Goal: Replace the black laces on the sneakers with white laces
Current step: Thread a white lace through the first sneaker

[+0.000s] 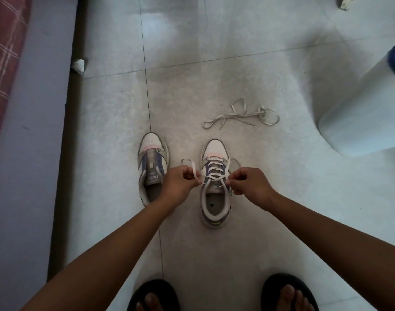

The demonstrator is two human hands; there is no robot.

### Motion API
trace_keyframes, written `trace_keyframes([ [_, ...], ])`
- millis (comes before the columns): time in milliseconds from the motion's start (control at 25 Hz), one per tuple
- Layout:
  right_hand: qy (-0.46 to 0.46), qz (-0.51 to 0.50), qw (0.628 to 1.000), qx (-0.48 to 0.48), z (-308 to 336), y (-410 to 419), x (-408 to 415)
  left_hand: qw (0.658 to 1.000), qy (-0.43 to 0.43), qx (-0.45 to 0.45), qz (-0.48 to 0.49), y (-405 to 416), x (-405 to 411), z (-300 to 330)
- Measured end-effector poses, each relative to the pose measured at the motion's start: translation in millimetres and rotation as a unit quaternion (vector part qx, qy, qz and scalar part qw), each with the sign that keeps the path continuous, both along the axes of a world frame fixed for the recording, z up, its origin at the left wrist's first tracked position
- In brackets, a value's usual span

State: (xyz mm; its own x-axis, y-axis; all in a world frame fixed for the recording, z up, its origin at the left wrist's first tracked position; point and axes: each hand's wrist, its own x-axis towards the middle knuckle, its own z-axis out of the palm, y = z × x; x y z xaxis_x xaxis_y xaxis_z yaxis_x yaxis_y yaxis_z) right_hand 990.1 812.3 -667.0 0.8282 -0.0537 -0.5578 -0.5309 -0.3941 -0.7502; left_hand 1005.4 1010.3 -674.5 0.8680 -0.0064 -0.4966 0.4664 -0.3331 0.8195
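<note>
Currently both hands are working over the right-hand sneaker [215, 182] of two on the tiled floor [248, 243]. Left hand [177, 181] is curled tight, its fingers [187, 173] pinching one end of the white lace [211, 170], which is looping up and out past the knuckles. Right hand [250, 184] is curled the same way, its fingers [236, 177] pinching the other end just beside the shoe's collar. The lace is running criss-cross through the eyelets and the two ends are crossing over the tongue; whether a knot is sitting there is hard to make out. Left-hand sneaker [152, 167] is standing just beside it, unlaced, tongue exposed, its heel partly hidden behind the left wrist. A second lace [241, 115], pale, is lying loose and tangled on the floor beyond the toes, well apart from both shoes. Count: two sneakers, two laces, two hands. Two feet in dark sandals [154, 295] are being cut off by the bottom edge. A white bin-like thing [358, 113] at right and a bed edge [23, 131] at left are both running out of frame. A small crumpled white scrap [78, 65] is sitting by the bed base; I can't tell what it is.
</note>
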Motion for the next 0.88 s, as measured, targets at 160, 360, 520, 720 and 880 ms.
trace_keyframes([
  [160, -0.001, -0.007, 1.000, 0.009, 1, 3, 1, 0.998, -0.024, 0.024, -0.059, 1, 5, 2],
  [360, -0.021, 0.000, 1.000, -0.010, 0, 8, -1, 0.998, -0.025, 0.028, -0.041, -9, 5, 1],
  [520, -0.031, 0.005, 0.999, -0.023, -1, 7, -4, 0.998, -0.041, 0.041, -0.018, -14, -7, -2],
  [720, -0.188, 0.168, 0.947, -0.201, -3, 11, -21, 0.979, -0.156, 0.109, -0.070, -18, -33, -4],
  [880, -0.346, 0.277, 0.843, -0.305, 1, 15, -31, 0.939, -0.250, 0.204, -0.123, -22, -42, -12],
])
